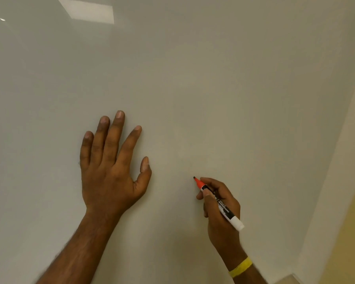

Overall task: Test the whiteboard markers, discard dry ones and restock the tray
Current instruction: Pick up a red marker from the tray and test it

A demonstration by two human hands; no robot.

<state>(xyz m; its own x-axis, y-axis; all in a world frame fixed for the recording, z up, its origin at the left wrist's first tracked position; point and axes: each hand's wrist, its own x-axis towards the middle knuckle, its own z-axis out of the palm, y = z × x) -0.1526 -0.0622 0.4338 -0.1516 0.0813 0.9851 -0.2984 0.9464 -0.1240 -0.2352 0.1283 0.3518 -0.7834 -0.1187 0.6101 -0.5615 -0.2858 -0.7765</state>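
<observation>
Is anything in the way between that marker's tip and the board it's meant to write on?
Nothing visible is. The marker, gripped by the right hand, has its cap off and its bare tip right at the whiteboard. The left hand lies flat on that surface, off to the side of the tip.

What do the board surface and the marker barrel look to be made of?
The whiteboard: glossy, likely glass or enamelled steel; it shows a sharp light reflection. The marker in the right hand: smooth plastic barrel with printed label, orange collar, dark tip, probably felt.
</observation>
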